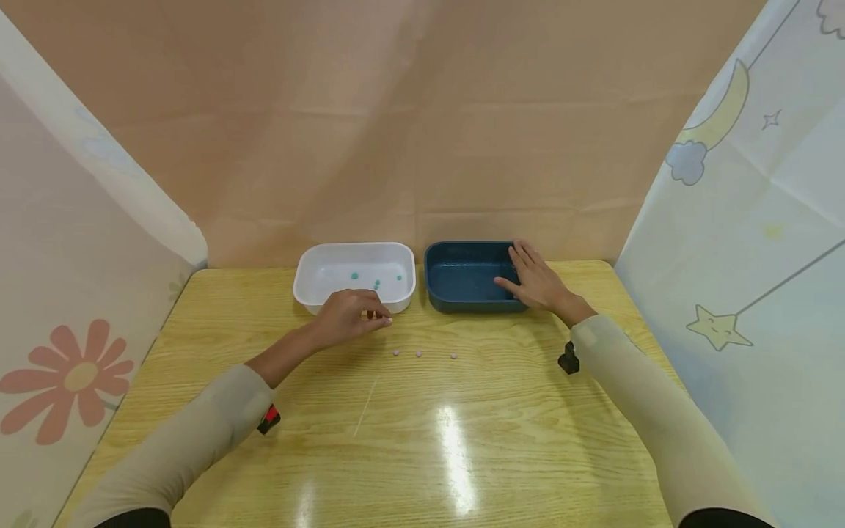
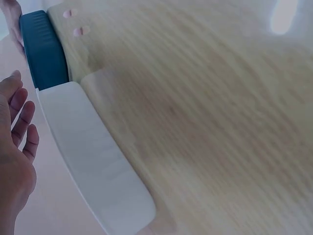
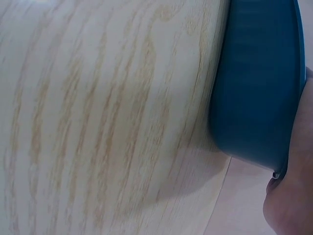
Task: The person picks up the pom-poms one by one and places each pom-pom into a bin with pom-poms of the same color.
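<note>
My left hand point(image 1: 348, 317) is over the front edge of the white tub point(image 1: 310, 290). Its thumb and forefinger pinch a small pink bead point(image 1: 389, 320); in the left wrist view the fingertips point(image 2: 14, 78) come together, but the bead cannot be made out there. Several small green beads point(image 1: 355, 276) lie inside the white tub. On the table in front of the tubs sit 3 pink beads point(image 1: 419, 353) in a loose row. My right hand point(image 1: 536, 282) rests on the right rim of the dark blue tub point(image 1: 475, 306), fingers straight and thumb spread over the inside.
Both tubs stand side by side at the back edge of the wooden table point(image 1: 409, 440). A brown backdrop point(image 1: 409, 132) hangs behind them. Patterned cloth walls point(image 1: 779, 220) flank both sides. Small black wrist-worn pieces point(image 1: 568, 359) hang below the sleeves.
</note>
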Tool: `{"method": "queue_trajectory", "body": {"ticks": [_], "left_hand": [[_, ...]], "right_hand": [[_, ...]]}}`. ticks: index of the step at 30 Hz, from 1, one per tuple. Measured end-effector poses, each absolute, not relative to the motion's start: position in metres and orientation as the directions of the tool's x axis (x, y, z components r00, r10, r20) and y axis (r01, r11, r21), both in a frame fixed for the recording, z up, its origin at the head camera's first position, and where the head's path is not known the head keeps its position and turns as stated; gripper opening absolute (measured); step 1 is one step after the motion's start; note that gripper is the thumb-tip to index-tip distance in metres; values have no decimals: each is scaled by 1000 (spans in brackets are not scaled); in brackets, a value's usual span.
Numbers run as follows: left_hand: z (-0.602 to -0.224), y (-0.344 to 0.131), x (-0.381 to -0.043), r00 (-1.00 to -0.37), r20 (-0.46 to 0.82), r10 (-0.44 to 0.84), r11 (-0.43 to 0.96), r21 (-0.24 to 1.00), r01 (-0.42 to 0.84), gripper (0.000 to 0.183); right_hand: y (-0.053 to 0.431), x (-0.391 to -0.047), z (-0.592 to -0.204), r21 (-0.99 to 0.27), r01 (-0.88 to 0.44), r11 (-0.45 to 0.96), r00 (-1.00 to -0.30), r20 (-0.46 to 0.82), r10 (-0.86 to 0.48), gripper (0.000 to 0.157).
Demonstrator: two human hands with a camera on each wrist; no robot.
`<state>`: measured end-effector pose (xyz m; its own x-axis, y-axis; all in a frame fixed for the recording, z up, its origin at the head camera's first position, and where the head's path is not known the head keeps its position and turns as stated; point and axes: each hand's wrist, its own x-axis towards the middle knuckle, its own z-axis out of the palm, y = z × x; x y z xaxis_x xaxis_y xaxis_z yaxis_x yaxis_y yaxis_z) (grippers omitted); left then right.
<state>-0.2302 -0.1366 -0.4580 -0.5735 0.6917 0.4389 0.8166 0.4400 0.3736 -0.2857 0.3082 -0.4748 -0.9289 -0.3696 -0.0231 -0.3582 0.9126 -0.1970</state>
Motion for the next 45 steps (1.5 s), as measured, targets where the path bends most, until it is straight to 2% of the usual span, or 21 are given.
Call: {"method": "queue_trajectory", "body": {"ticks": [12,32,45], "left_hand": [[-442,-122,-245,-638,397,660,467,449,762,8],[-437,-95,-278,-677,447,585,450,516,729,9],[-432,-65,-295,-757,364,542,554,522,648,13]], "right_hand": [[307,-285,-474,-184,-350,918,-932,-27,-361,91],[305,-285,-475,-195,-348,917,-933,-18,-358,93],[305,-285,-474,-184,-341,922,-935,-36,-353,88]]}}
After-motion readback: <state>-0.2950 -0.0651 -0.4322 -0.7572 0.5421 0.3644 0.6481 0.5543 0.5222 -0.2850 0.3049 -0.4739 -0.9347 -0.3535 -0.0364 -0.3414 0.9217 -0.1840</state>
